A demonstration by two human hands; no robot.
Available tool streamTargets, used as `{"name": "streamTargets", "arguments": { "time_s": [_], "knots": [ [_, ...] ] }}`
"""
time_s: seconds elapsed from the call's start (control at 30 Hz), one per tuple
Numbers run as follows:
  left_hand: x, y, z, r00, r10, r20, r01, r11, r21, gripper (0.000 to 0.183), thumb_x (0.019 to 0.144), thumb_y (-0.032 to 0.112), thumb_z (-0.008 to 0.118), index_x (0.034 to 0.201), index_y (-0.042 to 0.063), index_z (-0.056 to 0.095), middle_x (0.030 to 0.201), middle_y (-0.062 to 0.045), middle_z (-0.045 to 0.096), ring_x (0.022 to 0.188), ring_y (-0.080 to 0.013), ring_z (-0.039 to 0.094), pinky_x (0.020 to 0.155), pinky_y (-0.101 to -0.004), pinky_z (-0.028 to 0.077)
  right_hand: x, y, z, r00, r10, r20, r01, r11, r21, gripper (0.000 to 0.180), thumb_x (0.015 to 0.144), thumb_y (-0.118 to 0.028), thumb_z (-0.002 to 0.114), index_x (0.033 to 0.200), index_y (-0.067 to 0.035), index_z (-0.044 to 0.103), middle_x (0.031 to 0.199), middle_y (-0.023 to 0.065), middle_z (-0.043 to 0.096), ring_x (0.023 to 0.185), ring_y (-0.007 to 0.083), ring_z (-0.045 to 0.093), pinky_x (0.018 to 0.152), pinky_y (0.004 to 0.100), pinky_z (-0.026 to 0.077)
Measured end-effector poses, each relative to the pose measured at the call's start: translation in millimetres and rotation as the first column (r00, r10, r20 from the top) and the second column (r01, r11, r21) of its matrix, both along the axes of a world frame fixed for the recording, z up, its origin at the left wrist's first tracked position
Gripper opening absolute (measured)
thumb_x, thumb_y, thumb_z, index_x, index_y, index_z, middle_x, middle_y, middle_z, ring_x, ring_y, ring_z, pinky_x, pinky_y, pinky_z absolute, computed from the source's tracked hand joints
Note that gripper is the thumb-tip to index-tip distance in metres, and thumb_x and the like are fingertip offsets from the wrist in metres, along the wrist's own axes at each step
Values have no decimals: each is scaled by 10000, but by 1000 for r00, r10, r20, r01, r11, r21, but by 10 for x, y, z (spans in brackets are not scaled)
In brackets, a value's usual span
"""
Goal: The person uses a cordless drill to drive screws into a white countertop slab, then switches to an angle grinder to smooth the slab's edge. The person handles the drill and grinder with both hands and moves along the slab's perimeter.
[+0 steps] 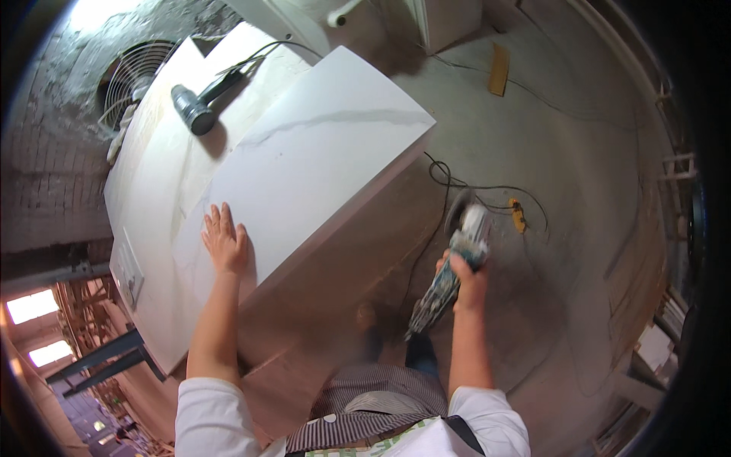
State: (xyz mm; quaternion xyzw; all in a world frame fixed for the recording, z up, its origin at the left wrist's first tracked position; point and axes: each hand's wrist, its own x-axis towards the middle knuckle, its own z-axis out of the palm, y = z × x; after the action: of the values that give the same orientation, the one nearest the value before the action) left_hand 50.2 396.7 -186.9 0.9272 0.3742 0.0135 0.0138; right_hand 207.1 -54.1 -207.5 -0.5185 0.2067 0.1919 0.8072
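Note:
My left hand (225, 245) lies flat, fingers spread, on a white stone-look slab (320, 160) with grey veining, near its front left end. In my right hand (471, 280) is a dusty angle grinder (448, 280) with a teal body, held by the body to the right of the slab and apart from it. Its disc (458, 210) is at the far end, slightly blurred. A dark heat gun or similar corded power tool (194, 109) lies on the pale worktop behind the slab.
A round caged wall fan (134, 80) stands beyond the worktop. Black cable (502, 187) loops over the floor near a yellow power connector (517, 216). A tan strip (498, 69) lies farther off. Dark metal bars (103, 363) jut out at the lower left.

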Motion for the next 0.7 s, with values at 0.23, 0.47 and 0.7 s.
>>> {"name": "streamTargets", "arguments": {
  "time_s": [0.23,0.47,0.7],
  "knots": [
    [85,-41,29,999,46,-23,-47,999,-23,632,950,417,448,1544,234,333,1628,-107,242,1510,-342,162,1197,-562,85,-1161,-425,403,969,154,-192,-163,986,-28,384,811,-44,671,1168,-18,530,900,146,659,679,268,688,581,402,589],
    [-22,-18,-32,978,178,-113,-185,981,-61,613,1003,471,343,1575,281,231,1659,-30,144,1532,-259,85,1214,-536,48,-1239,-514,499,966,247,75,-229,955,-189,501,805,24,687,1246,-47,461,982,124,636,767,230,673,699,370,569],
    [-1066,58,199,993,-33,-113,22,995,-101,606,1003,463,351,1572,281,248,1658,-38,142,1531,-234,90,1227,-478,38,-1410,-428,442,715,598,362,-344,752,-562,875,722,2,809,1448,-27,322,1309,138,487,1217,228,497,1027,346,414]
  ]
}}
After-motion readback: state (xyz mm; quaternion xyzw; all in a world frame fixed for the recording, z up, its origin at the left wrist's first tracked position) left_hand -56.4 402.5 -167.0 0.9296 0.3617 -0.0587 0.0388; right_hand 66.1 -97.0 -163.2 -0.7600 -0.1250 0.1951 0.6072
